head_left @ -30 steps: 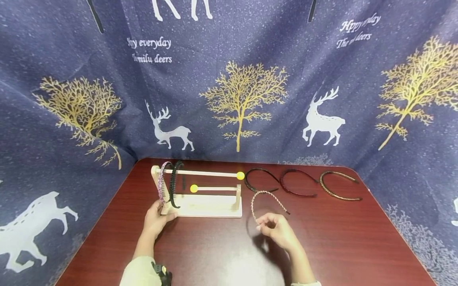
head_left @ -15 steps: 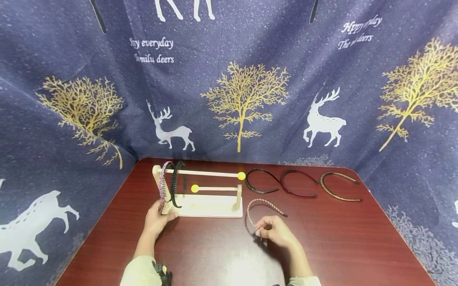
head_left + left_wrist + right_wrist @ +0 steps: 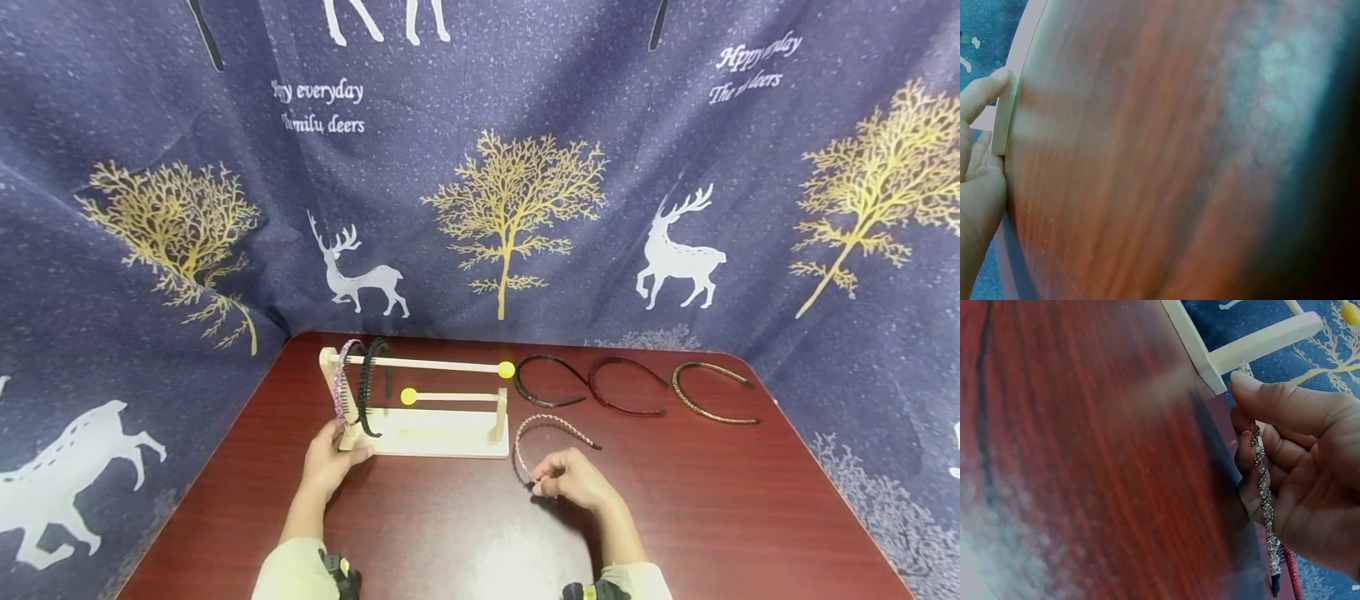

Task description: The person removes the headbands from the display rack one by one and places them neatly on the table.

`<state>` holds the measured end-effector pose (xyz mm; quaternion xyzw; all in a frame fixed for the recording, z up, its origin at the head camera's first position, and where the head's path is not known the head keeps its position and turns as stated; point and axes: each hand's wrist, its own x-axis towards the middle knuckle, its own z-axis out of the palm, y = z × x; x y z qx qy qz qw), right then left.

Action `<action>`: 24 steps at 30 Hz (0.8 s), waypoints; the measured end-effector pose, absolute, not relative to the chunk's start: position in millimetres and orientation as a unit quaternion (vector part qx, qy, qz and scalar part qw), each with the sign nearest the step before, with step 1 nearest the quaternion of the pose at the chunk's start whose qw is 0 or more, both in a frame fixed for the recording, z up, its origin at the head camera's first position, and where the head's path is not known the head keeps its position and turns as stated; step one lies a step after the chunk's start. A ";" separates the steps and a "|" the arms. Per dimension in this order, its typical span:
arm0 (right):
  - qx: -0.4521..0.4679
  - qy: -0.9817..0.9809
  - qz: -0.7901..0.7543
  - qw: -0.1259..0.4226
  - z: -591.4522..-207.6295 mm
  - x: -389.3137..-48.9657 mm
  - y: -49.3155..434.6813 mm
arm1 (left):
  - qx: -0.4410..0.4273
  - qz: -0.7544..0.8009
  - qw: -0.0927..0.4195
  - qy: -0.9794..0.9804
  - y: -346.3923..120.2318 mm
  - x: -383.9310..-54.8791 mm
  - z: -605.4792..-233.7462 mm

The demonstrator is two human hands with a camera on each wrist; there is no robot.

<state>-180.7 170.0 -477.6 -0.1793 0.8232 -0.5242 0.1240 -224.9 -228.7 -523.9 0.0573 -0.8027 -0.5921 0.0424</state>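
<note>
My left hand (image 3: 327, 462) grips the left end of a pale wooden headband rack (image 3: 435, 433), thumb on the front edge of its base; the left wrist view shows the thumb and fingers (image 3: 982, 94) round the corner. A pink sparkly headband (image 3: 340, 390) and a black toothed headband (image 3: 364, 385) hang over the upper bar's left part. Right of the rack, my right hand (image 3: 576, 483) pinches one end of a beaded, twisted headband (image 3: 517, 446) between thumb and fingers. It lies low over the table, its arc pointing away from me. In the right wrist view, silvery beads (image 3: 1264, 487) cross the fingers.
Behind the right hand, a black headband (image 3: 517, 382), a dark red headband (image 3: 592, 385) and a gold headband (image 3: 677, 387) lie in a row on the reddish table (image 3: 720, 500). Yellow balls (image 3: 506, 370) cap the rack's bars. A patterned blue cloth (image 3: 450, 250) hangs behind.
My right hand has brought the beaded headband down toward the table, slightly left and nearer to me. The left hand has stayed on the rack.
</note>
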 end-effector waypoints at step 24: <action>-0.173 0.826 -0.524 0.114 -507.9 -188.1 169.2 | 0.054 -0.592 0.043 -0.803 -229.4 -226.8 -525.9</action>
